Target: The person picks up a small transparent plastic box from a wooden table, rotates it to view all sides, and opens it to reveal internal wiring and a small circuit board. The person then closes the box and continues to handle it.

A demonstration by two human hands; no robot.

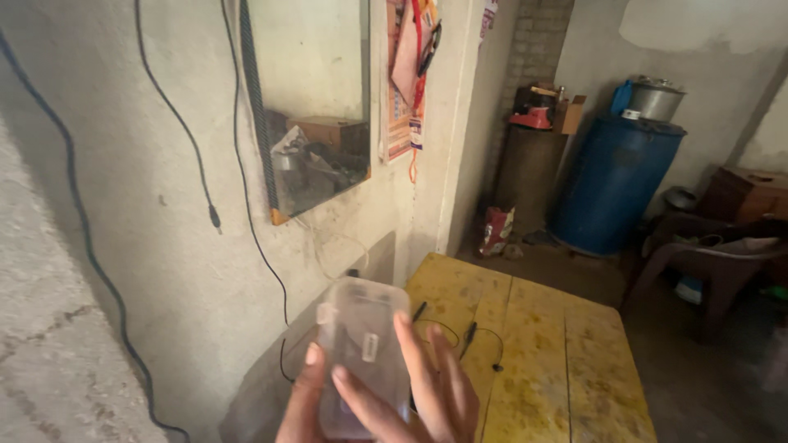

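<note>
A rough plastered wall (115,246) and a worn yellow table (542,344) are seen, a blue drum (611,184) beyond. A wall mirror (316,98) is hung above. A clear plastic case (361,353) is grasped in both hands, left hand (308,402) and right hand (435,390), beside the wall over the table's near end.

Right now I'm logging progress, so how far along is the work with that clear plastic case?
Done: the clear plastic case is already lifted off the yellow wooden table. In hand: both hands hold it up, left hand at its lower left, right hand fingers spread over its right side. Left: the thin black wires on the table lie untouched, and whether anything is inside the case cannot be told.
</note>
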